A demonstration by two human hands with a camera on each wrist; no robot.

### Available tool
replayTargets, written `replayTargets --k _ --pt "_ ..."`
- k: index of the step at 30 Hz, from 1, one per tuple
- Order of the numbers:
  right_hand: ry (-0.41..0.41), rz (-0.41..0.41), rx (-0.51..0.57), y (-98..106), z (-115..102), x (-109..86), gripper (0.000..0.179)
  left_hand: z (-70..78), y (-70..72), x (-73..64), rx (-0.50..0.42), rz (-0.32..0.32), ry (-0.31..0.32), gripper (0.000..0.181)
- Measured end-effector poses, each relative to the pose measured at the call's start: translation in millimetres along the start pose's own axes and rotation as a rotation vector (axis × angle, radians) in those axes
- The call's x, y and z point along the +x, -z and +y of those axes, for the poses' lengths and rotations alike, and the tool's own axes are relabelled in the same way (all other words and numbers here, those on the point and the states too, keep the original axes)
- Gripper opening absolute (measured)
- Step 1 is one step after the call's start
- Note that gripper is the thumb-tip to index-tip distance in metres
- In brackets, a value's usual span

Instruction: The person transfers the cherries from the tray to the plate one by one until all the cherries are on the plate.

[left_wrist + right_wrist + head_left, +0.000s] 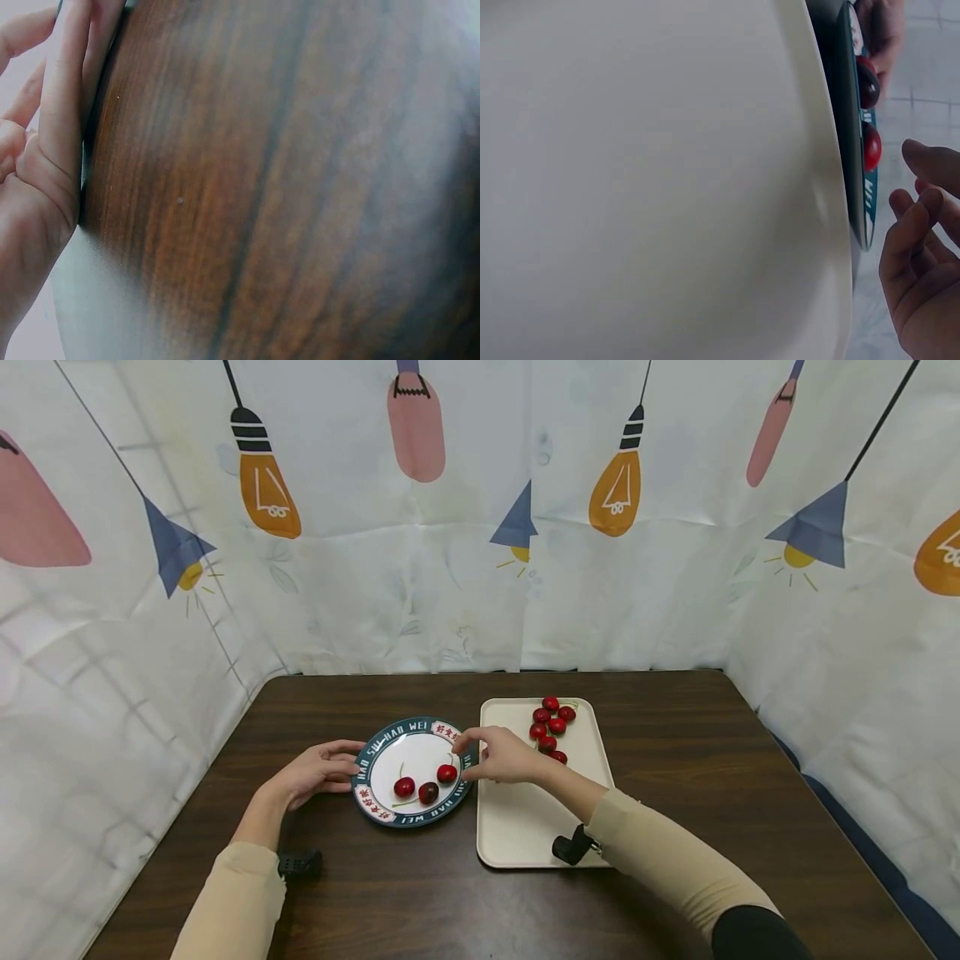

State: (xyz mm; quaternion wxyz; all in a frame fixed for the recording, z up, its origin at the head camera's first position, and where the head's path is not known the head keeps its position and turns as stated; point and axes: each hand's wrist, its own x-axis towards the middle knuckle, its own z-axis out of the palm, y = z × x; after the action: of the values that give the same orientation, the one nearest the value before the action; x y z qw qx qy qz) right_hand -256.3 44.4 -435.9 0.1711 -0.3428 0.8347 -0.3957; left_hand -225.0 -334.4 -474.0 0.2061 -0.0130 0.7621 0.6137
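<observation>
A round plate (412, 752) with a dark teal, lettered rim carries three cherries: a red cherry (404, 787), a darker cherry (428, 792) and a red cherry (447, 773) near the right rim. At the plate's left rim, my left hand (318, 770) rests its fingertips, fingers mostly straight. My right hand (502, 756) reaches across the cream tray's left edge to the plate's right side. Its thumb and forefinger are parted beside the rightmost cherry. In the right wrist view that cherry (871, 147) sits apart from the fingertips.
The cream rectangular tray (517, 835) lies just right of the plate, with several cherries (557, 726) toward its far end. Beneath is a dark wooden table (390, 893). A patterned white curtain (450, 568) stands behind and at the sides.
</observation>
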Motion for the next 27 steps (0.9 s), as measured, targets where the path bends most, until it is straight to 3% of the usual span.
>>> replayTargets --k 17,27 --pt "-0.084 0.093 0.103 30.4 20.4 -36.9 0.035 -0.1 0.9 0.4 0.009 0.016 0.011 0.062" --pt "-0.078 0.145 0.147 41.9 36.5 -59.4 0.036 0.3 -0.7 -0.2 0.011 0.007 0.009 0.062"
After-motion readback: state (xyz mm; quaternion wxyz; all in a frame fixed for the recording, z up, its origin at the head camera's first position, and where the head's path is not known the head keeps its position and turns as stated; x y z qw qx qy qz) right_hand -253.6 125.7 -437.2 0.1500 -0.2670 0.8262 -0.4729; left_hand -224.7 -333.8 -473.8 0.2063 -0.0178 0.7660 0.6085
